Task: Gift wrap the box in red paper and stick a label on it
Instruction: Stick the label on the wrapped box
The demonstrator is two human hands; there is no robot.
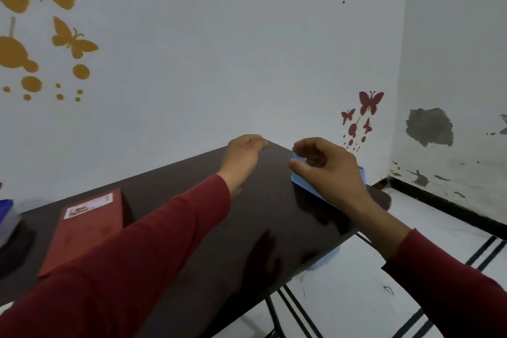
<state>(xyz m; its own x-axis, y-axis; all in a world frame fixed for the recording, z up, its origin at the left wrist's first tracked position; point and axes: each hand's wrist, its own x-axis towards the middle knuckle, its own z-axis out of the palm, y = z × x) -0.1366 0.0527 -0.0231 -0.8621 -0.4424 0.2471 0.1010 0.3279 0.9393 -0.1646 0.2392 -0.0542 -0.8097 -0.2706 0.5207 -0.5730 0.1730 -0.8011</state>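
White walls with yellow butterfly stickers (pixel 65 38) on the left and red butterfly stickers (pixel 367 110) on the right stand behind a dark table (pixel 192 195) that runs from the near left to the far right, with pale floor and the table's thin black legs (pixel 290 307) showing below its right end. From the head view, the box (pixel 85 228) lies at the near left of the table, well apart from both hands; it is already covered in red paper, and a white label (pixel 87 205) with some print sits on its far end, so the wrapping and labelling look done, or nearly so, as far as this side shows. At the far left edge, something blue and pale (pixel 6 217) is only partly in view and too cut off to name. Both arms, in red sleeves (pixel 153 250), reach toward the far right corner. The left hand (pixel 242 158) rests at the far edge of the table with its fingers curled over that edge, gripping nothing else that I can see. The right hand (pixel 326 167) hovers over a flat blue thing (pixel 301 181), perhaps a tray or a folded sheet, lying at the far right of the table; its fingers are loosely curled and the thumb is near the blue thing's edge, but whether they pinch it I cannot tell. My judgement is that the step in hand is tidying or fetching something from the blue thing, not work on the box itself. The next move probably calls for a firm hold on whatever is there, then a return toward the box to check the seams and press the label flat.
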